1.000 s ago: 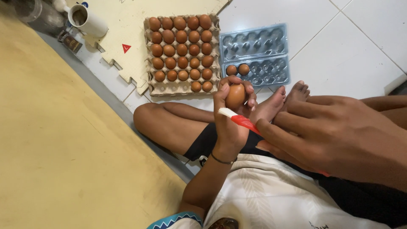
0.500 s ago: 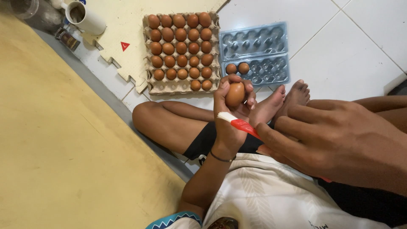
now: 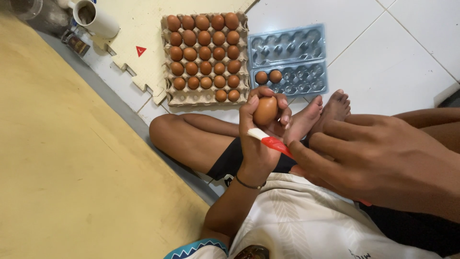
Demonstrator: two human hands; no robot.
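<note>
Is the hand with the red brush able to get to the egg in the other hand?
Probably yes. The brush in the right hand already has its white tip just below the egg that the left hand holds up, with nothing between them.

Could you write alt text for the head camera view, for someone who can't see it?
A seated person's left hand holds up a brown egg while the right hand holds a red-and-white brush near it. Ahead on the tiled floor lie a full cardboard egg tray and a blue plastic tray with two eggs.

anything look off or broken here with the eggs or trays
Nothing stands out. The left hand holds an intact brown egg, the right hand a red brush. The cardboard tray lies flat, and two eggs sit in the plastic carton.
</note>
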